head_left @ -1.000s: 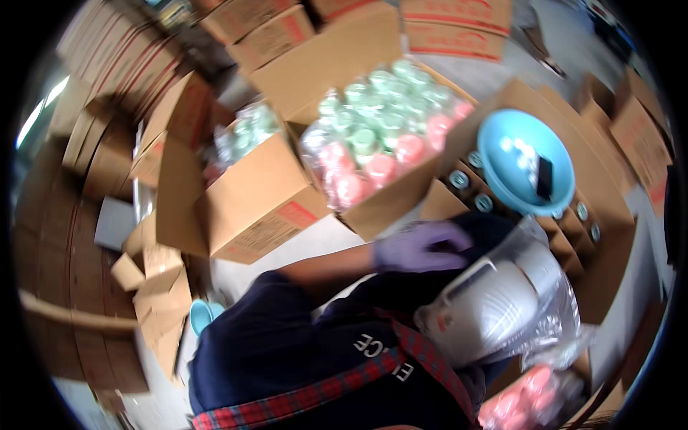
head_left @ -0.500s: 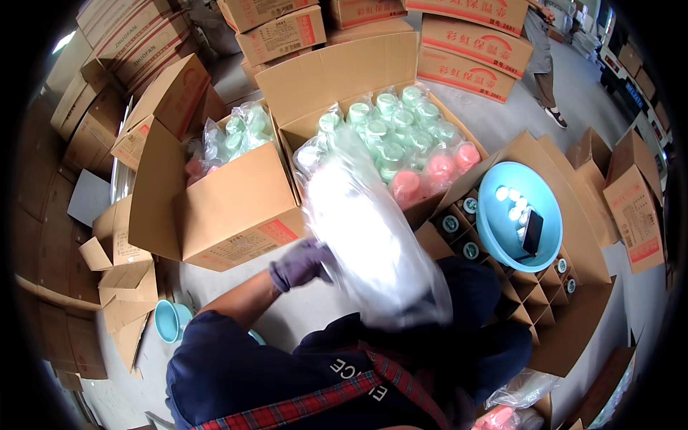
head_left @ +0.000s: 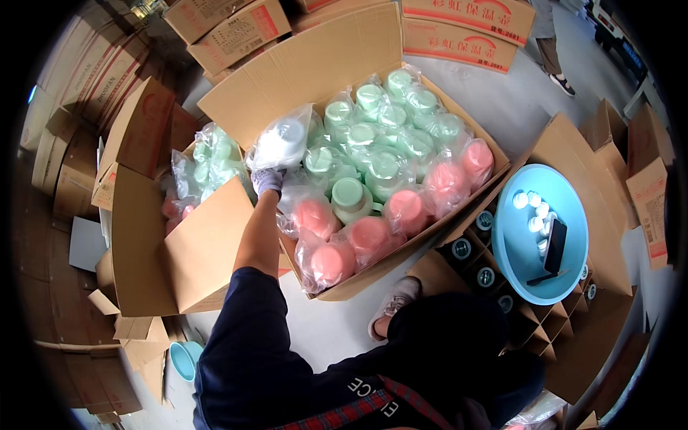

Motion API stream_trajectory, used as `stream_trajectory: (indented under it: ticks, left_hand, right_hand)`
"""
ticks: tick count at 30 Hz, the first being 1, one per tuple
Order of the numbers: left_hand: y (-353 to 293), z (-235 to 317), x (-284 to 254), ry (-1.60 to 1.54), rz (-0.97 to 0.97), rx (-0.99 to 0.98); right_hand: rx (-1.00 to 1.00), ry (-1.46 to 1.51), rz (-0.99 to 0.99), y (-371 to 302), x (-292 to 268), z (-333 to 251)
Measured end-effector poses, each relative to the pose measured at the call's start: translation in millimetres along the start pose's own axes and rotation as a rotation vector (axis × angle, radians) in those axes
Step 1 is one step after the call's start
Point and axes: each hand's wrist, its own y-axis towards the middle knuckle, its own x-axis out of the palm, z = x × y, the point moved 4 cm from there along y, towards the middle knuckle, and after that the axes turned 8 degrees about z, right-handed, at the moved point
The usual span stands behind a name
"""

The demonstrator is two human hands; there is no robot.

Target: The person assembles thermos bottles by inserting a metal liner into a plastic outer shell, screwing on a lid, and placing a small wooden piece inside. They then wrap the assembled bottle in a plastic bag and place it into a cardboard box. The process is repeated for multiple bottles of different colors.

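My left hand (head_left: 268, 181), in a greyish-purple glove, reaches to the far left part of a large open carton (head_left: 304, 61). Its fingers are closed at the lower end of a pale bluish-white flask (head_left: 289, 132) in a clear plastic bag, which leans at the carton's left side. Bagged light-green flasks (head_left: 362, 135) stand in rows beside it. Along the near side are several pink-topped ones (head_left: 369, 236). Among them a green flask (head_left: 347, 195) with a handle appears to stand without a bag. My right hand is out of view.
At right, a blue basin (head_left: 510, 247) holding white caps (head_left: 535, 223) and a black phone (head_left: 555, 244) rests on a divided carton (head_left: 566, 337). Another open carton (head_left: 208, 247) with bagged flasks stands at left. Stacked cartons (head_left: 459, 43) and a person's leg (head_left: 550, 57) are farther back.
My left hand has moved forward, away from my lap, to the big carton's far left. The blurred white bagged thing no longer hangs over my lap. The view has shifted, showing more of the carton.
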Motion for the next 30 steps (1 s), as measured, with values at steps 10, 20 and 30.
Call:
stream_trajectory:
  ticks: [10,20,30]
  left_hand:
    - [124,-144,193,0.149,-0.49,0.122]
    - [34,46,8,0.322,-0.457,0.178]
    - [22,53,-5,0.495,-0.522,0.358]
  right_hand:
    - [0.026,-0.061,-0.067,73,18,9]
    - [0.15,0.06,-0.054,91,9,-16]
    - [0.126,0.022,-0.104,73,11,14]
